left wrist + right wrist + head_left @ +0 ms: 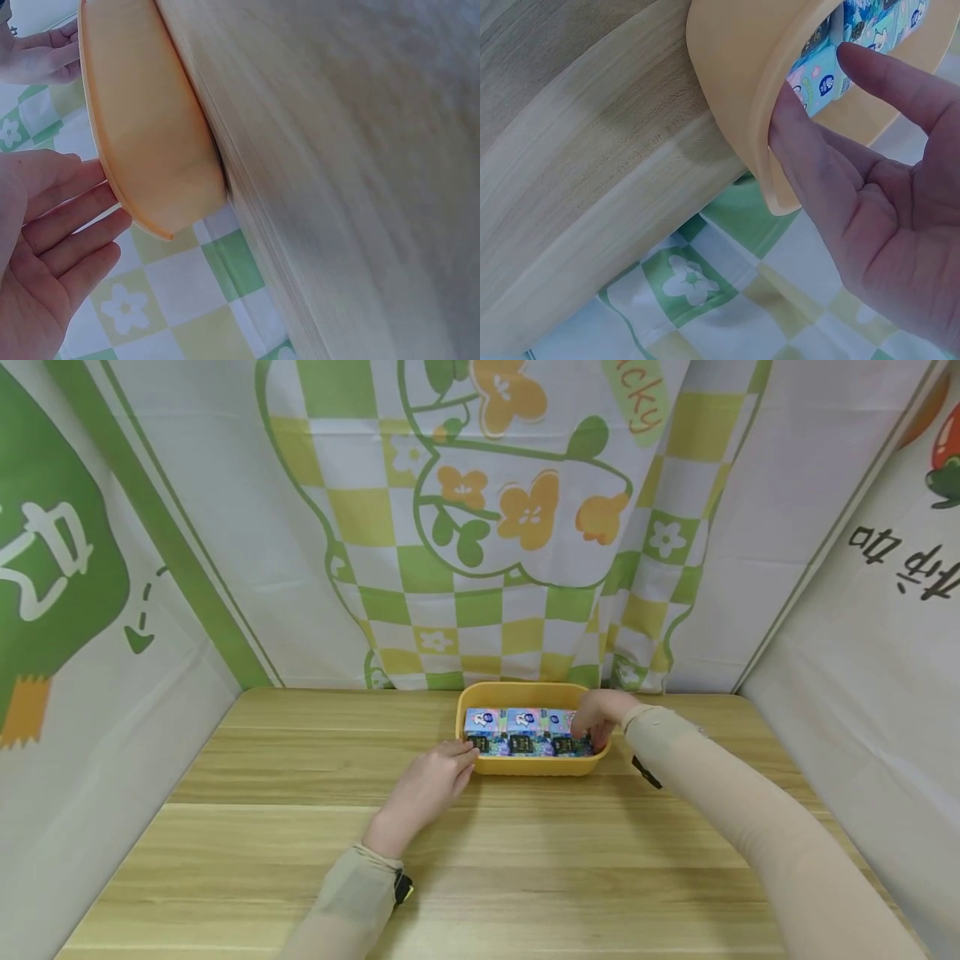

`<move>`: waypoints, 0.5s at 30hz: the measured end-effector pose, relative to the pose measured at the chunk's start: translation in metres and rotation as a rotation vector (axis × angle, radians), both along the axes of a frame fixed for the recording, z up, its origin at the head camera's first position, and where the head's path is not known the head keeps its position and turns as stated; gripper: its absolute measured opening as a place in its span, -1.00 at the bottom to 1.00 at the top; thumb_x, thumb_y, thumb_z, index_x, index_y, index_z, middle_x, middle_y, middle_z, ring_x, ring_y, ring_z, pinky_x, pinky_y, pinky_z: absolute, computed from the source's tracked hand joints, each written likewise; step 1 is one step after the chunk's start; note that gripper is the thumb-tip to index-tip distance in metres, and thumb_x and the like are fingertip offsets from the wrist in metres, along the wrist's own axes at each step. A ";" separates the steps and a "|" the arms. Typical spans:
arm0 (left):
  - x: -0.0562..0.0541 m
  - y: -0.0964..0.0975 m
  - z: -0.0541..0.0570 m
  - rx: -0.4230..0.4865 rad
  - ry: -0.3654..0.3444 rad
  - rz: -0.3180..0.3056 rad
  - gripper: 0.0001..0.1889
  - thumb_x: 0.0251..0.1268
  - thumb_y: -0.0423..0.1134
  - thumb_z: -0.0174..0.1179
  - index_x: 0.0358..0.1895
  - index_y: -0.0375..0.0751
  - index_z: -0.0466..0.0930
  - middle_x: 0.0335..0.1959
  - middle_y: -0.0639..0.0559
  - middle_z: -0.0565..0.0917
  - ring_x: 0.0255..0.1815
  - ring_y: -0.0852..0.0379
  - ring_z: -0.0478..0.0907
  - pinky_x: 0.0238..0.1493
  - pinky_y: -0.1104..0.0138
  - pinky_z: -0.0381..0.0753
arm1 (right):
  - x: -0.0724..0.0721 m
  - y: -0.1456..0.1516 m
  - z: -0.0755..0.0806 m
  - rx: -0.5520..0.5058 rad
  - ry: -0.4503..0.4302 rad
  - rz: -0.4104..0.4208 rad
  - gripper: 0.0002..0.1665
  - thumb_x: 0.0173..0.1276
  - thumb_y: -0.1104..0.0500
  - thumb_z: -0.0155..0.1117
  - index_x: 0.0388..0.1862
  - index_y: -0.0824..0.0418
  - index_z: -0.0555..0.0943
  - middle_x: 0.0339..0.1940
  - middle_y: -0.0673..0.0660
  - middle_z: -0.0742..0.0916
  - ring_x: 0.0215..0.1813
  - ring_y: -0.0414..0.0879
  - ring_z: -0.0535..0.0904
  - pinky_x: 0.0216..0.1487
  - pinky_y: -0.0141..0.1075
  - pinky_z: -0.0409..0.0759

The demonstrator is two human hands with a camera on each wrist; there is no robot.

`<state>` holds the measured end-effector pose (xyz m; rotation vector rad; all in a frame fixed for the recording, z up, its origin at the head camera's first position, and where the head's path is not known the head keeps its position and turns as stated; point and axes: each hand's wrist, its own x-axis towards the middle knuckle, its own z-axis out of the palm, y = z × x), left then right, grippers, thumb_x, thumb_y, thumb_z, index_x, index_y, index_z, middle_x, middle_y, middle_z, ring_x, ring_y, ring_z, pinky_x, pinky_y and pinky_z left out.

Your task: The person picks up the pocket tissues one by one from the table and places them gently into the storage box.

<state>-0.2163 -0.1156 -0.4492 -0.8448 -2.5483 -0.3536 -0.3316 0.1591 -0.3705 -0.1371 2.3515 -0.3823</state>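
Observation:
A yellow plastic basket (540, 767) stands on the table near the curtain. Inside it, three small blue packs with cartoon prints and dark labels sit side by side: a left pack (482, 722), a middle pack (523, 722) and a right pack (562, 745). My left hand (435, 777) touches the basket's left rim with fairly straight fingers. Reaching in from the right, my right hand (606, 710) has its thumb and fingers around the right pack. In the right wrist view, the thumb lies against this printed pack (814, 79), with the fingers inside the basket's end wall.
A wooden table (525, 860) spreads out in front of and beside the basket. Right behind the basket hangs a green and yellow checked curtain (420, 564). White printed cloth walls (847, 668) close in the table's left and right sides.

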 end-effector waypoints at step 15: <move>0.001 0.001 0.003 -0.010 -0.014 0.006 -0.74 0.25 -0.32 0.21 -0.02 -0.32 0.66 0.01 -0.17 0.68 0.04 -0.11 0.63 0.15 0.11 0.62 | 0.000 0.009 -0.006 -0.085 0.056 -0.007 -0.34 0.34 0.07 0.17 0.25 0.49 0.33 -0.13 0.34 0.72 -0.15 0.07 0.72 -0.17 -0.25 0.75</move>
